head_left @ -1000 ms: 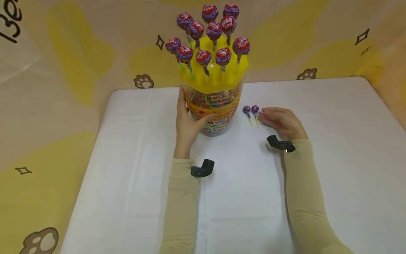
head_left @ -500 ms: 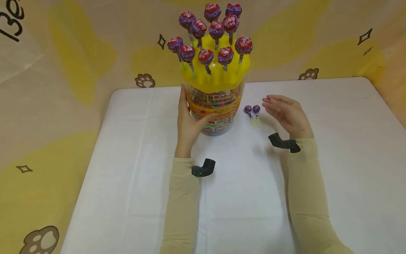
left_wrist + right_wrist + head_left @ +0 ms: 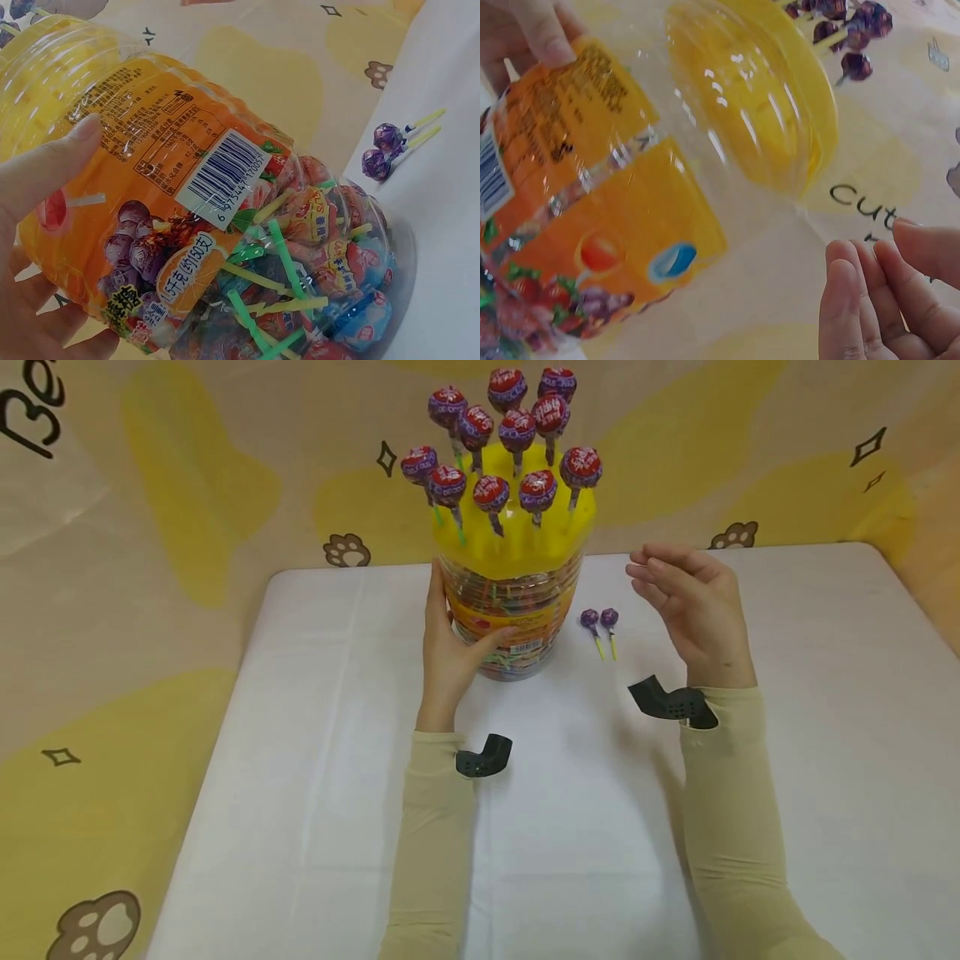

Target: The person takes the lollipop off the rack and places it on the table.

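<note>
A clear plastic candy jar (image 3: 543, 589) with an orange label stands near the table's back edge, full of wrapped lollipops (image 3: 352, 270). My left hand (image 3: 448, 652) grips its left side, thumb across the label and fingers round the back. Several purple-and-red lollipops (image 3: 537, 489) stand upright in the jar's yellow lid (image 3: 517, 556). To the jar's right, two small purple lollipops (image 3: 610, 617) lie side by side, their yellow sticks pointing to the front. Above and right of them my right hand (image 3: 701, 610) is raised off the table, fingers loosely bent, holding nothing.
A white-covered table (image 3: 352, 827) reaches back to a yellow-and-beige patterned backdrop (image 3: 660, 460) with paw prints. Black wrist cameras (image 3: 483, 757) sit on both sleeves.
My right hand has lifted away from beside the two lollipops, up and slightly right. My left hand keeps its hold on the jar. The whole head view has shifted slightly.
</note>
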Action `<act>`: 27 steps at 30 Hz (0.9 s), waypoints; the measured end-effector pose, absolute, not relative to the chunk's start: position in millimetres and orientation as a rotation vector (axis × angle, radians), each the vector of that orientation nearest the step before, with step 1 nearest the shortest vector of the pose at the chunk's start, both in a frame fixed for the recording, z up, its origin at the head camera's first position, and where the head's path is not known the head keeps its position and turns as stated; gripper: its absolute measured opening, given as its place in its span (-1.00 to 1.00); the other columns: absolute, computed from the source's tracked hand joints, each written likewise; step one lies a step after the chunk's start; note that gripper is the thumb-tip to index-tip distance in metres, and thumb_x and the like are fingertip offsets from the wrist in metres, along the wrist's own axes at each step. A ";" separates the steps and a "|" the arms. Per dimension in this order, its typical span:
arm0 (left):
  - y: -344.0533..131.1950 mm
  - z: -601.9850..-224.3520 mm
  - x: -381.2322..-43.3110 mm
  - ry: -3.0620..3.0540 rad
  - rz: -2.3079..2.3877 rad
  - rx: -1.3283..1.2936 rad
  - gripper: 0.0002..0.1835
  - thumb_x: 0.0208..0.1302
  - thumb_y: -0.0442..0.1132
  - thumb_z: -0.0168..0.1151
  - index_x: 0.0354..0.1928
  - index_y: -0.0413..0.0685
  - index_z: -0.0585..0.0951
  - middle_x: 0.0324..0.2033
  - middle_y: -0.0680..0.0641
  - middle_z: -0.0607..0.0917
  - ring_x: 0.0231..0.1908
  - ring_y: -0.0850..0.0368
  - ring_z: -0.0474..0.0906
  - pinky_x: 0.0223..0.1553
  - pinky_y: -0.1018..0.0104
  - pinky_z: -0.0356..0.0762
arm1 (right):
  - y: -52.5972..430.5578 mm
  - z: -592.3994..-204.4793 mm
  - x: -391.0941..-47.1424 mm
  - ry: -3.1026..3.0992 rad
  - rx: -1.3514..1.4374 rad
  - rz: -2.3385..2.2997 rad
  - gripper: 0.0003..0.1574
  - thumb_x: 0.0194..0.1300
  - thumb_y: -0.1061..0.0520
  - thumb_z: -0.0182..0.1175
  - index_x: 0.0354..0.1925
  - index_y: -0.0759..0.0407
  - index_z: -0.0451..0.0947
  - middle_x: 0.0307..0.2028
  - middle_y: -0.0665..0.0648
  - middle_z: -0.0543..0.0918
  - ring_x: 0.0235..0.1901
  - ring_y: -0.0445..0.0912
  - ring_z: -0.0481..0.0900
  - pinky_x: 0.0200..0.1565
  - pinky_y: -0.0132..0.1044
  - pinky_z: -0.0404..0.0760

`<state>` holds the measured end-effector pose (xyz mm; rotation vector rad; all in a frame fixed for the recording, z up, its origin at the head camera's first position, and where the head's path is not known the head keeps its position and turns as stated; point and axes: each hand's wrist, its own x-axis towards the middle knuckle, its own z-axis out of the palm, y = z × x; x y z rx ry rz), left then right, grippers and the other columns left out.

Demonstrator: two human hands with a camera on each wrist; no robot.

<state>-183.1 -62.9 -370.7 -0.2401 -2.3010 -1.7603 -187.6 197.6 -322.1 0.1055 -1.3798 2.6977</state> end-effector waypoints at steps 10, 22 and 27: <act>-62.9 -370.5 -183.1 -2.305 -1.780 -0.223 0.12 0.08 -0.13 0.42 0.49 0.02 -0.18 0.45 0.00 -0.02 0.39 0.16 -0.03 0.36 0.24 0.06 | 178.7 -299.2 -183.8 -1.377 0.272 2.654 -0.76 0.18 0.43 0.21 -0.16 0.56 0.57 -0.24 0.34 0.64 -0.29 0.09 0.65 -0.11 -0.22 0.63; -63.2 -371.5 -183.1 -2.301 -1.753 -0.228 0.14 0.06 -0.14 0.44 0.49 0.00 -0.17 0.45 0.00 -0.01 0.38 0.15 0.01 0.35 0.25 0.09 | 160.3 -276.5 -180.8 -1.434 0.380 2.602 -0.76 0.18 0.42 0.22 -0.15 0.56 0.56 -0.23 0.34 0.63 -0.25 0.11 0.63 -0.06 -0.22 0.62; -63.2 -371.3 -182.8 -2.307 -1.756 -0.221 0.13 0.07 -0.13 0.43 0.49 0.03 -0.17 0.45 -0.01 -0.01 0.39 0.14 0.00 0.36 0.20 0.09 | 155.0 -271.1 -180.0 -1.466 0.403 2.578 -0.76 0.19 0.42 0.21 -0.15 0.54 0.56 -0.22 0.33 0.63 -0.23 0.10 0.62 -0.06 -0.23 0.62</act>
